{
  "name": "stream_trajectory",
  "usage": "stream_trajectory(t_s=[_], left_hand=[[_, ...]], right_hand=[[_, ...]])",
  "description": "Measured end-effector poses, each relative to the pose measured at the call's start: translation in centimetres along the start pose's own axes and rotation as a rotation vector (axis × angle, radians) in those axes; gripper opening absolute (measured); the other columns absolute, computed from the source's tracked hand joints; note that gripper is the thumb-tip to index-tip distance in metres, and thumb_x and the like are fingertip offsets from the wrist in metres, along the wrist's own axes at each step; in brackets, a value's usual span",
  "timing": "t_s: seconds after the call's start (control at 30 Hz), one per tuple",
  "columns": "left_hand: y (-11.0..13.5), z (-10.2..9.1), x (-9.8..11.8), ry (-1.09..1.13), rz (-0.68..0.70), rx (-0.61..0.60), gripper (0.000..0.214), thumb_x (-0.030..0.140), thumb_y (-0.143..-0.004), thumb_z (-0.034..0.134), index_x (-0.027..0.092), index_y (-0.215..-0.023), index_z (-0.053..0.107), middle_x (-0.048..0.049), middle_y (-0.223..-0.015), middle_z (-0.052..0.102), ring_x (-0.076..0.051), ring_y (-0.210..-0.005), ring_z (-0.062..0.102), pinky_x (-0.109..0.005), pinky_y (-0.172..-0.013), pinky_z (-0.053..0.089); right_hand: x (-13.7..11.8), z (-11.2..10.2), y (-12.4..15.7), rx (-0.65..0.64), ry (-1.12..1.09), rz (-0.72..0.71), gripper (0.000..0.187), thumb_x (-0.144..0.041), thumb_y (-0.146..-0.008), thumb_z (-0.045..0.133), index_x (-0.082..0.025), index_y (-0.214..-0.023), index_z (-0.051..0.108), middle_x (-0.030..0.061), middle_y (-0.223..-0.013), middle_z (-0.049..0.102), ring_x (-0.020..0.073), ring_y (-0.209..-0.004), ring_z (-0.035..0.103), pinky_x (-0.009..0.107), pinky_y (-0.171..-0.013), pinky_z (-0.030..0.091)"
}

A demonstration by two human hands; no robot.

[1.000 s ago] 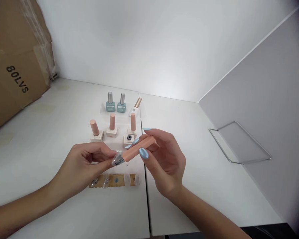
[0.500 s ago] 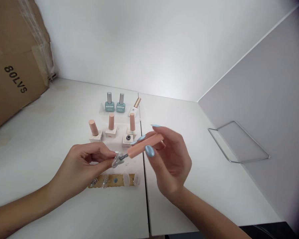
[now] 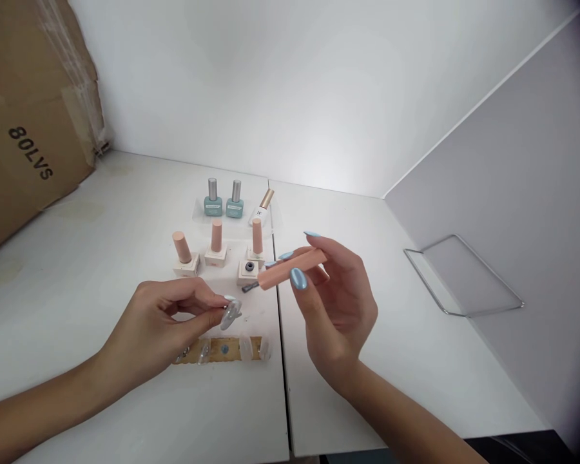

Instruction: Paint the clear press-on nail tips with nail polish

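Brush (image 3: 249, 287) lifts off the nail tip (image 3: 231, 315) pinched in the left hand (image 3: 167, 319), right hand (image 3: 339, 312) gripping the peach cap (image 3: 276, 274), stroke seemingly paused.

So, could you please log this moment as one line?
left hand: pinching clear nail tip | right hand: holding peach cap | brush: apart from nail tip | white bottle: uncapped

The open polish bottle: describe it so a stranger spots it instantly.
On the white table, find the dark seam. Just left of it sits the open polish bottle, squat and cream; its dark round mouth is bare, while its cream neighbours wear peach caps.
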State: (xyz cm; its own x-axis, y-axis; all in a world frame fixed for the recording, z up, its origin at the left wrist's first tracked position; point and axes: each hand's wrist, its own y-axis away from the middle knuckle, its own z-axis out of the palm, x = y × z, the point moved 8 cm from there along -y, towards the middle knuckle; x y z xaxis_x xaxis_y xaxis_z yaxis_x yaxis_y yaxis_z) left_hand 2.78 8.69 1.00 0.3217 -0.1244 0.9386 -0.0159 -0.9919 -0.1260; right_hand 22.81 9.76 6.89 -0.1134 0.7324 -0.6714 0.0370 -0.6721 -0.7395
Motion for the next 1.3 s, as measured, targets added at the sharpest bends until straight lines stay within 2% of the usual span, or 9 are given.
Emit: stream_trajectory(t_s=[0.17, 0.5, 0.67, 0.73, 0.93, 1.03, 1.13, 1.23, 1.3], left_hand=[[-0.4, 0.2, 1.0, -0.015, 0.04, 0.0, 0.012, 0.025, -0.078, 0.078, 0.028, -0.067, 0.08, 0.0024, -0.065, 0.078, -0.015, -0.058, 0.074, -0.018, -0.057, 0.061], [-0.2, 0.2, 0.5, -0.021, 0.035, 0.015, 0.011, 0.028, -0.076, 0.078, 0.028, -0.065, 0.08, 0.0017, -0.065, 0.079, -0.016, -0.06, 0.076, -0.018, -0.059, 0.063], [-0.6, 0.3, 1.0, -0.011, 0.036, 0.003, 0.012, 0.028, -0.077, 0.078, 0.027, -0.065, 0.08, 0.002, -0.063, 0.078, -0.015, -0.057, 0.074, -0.018, -0.057, 0.062], [-0.6, 0.4, 0.9, -0.015, 0.03, -0.001, 0.012, 0.028, -0.077, 0.077, 0.027, -0.065, 0.08, 0.0015, -0.063, 0.078, -0.016, -0.056, 0.073, -0.02, -0.056, 0.062], [-0.2, 0.3, 0.3, -0.018, 0.022, -0.007, 0.011, 0.03, -0.077, 0.078, 0.027, -0.066, 0.08, 0.001, -0.066, 0.079, -0.017, -0.059, 0.075, -0.021, -0.059, 0.063], [-0.2, 0.0, 0.1, -0.01, 0.002, -0.002, 0.011, 0.029, -0.076, 0.079, 0.027, -0.065, 0.079, 0.0012, -0.064, 0.077, -0.016, -0.057, 0.073, -0.02, -0.055, 0.06], [-0.3, 0.0, -0.1, 0.041, -0.05, -0.004, 0.011, 0.028, -0.074, 0.079, 0.027, -0.064, 0.076, 0.0012, -0.064, 0.076, -0.015, -0.056, 0.07, -0.019, -0.051, 0.056], [-0.3, 0.1, -0.4, 0.109, -0.11, -0.009, 0.013, 0.028, -0.074, 0.081, 0.026, -0.063, 0.075, 0.0019, -0.064, 0.074, -0.012, -0.055, 0.064, -0.017, -0.049, 0.05], [-0.1, 0.3, -0.8, 0.141, -0.143, -0.02, 0.014, 0.028, -0.074, 0.084, 0.025, -0.063, 0.075, 0.0024, -0.062, 0.071, -0.01, -0.052, 0.058, -0.016, -0.047, 0.045]], right_hand=[[-1.4, 1.8, -0.2, -0.21, -0.074, -0.156, 0.052, 0.0, -0.093, 0.057, -0.026, -0.138, 0.061, -0.0002, -0.082, 0.077, 0.0185, -0.076, 0.077, 0.036, -0.07, 0.069], [0.3, 0.1, -0.2, -0.006, 0.023, 0.03, 0.041, -0.001, -0.096, 0.059, -0.03, -0.125, 0.064, -0.0034, -0.084, 0.075, 0.015, -0.079, 0.078, 0.036, -0.081, 0.07], [-1.1, 1.1, -0.2, -0.135, 0.051, -0.124, 0.043, -0.008, -0.094, 0.061, -0.03, -0.131, 0.062, 0.001, -0.089, 0.076, 0.0183, -0.074, 0.075, 0.034, -0.061, 0.067], [-1.0, 1.3, -0.1, -0.146, 0.083, -0.139, 0.043, -0.01, -0.094, 0.06, -0.03, -0.133, 0.061, 0.0018, -0.09, 0.076, 0.0182, -0.074, 0.074, 0.035, -0.062, 0.067], [-0.1, 0.7, 0.0, -0.043, 0.072, -0.056, 0.043, -0.003, -0.096, 0.058, -0.029, -0.13, 0.061, -0.0018, -0.085, 0.074, 0.0168, -0.08, 0.077, 0.036, -0.074, 0.07], [-0.3, 0.3, -0.2, -0.008, 0.071, -0.042, 0.042, -0.003, -0.095, 0.059, -0.03, -0.128, 0.063, -0.0014, -0.086, 0.074, 0.0171, -0.08, 0.078, 0.035, -0.072, 0.07], [-0.9, 0.7, -0.4, -0.073, 0.022, -0.073, 0.043, -0.003, -0.092, 0.061, -0.027, -0.127, 0.064, 0.0007, -0.09, 0.073, 0.0174, -0.078, 0.077, 0.034, -0.067, 0.069], [-1.6, 1.6, -0.4, -0.177, -0.042, -0.162, 0.049, 0.0, -0.09, 0.058, -0.023, -0.133, 0.062, -0.0006, -0.083, 0.073, 0.0162, -0.073, 0.075, 0.033, -0.066, 0.068], [-1.4, 1.6, -0.3, -0.167, -0.047, -0.16, 0.05, 0.001, -0.091, 0.057, -0.025, -0.133, 0.061, -0.0017, -0.081, 0.073, 0.0162, -0.076, 0.076, 0.033, -0.069, 0.069]])
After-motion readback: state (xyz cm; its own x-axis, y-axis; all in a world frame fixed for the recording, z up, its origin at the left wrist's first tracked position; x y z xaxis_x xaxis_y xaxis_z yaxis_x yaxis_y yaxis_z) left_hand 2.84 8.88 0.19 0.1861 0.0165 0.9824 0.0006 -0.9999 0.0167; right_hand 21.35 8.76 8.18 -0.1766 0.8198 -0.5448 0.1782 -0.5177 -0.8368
